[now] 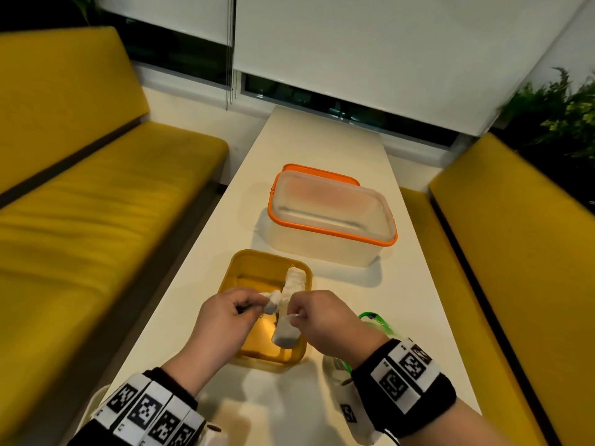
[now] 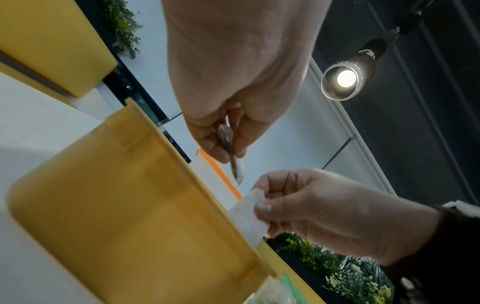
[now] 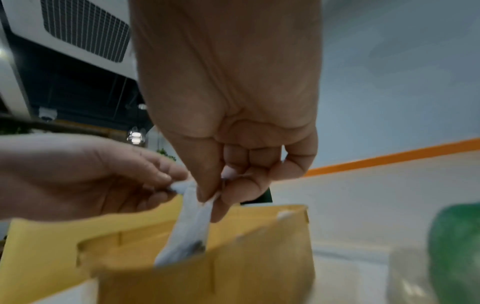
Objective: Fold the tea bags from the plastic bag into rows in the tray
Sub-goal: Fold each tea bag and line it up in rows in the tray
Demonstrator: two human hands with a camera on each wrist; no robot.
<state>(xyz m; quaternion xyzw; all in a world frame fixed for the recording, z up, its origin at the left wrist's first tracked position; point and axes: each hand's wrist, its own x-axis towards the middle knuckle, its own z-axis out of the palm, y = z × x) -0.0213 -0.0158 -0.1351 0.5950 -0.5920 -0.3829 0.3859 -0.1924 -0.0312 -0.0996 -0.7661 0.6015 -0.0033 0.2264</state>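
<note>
While pinching one tea bag [image 1: 271, 301] in left hand [image 1: 225, 312] and another tea bag [image 1: 285, 333] in right hand [image 1: 317, 320], poised over yellow tray [image 1: 240, 268], seemingly for folding beside far-right row [image 1: 294, 280].

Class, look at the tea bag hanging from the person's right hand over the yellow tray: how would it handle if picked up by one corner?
Probably floppy: the tea bag hangs limp from the right hand. Likely light: a fingertip pinch carries it. Its dark contents seem to have settled at the bottom, so it may swing.
</note>
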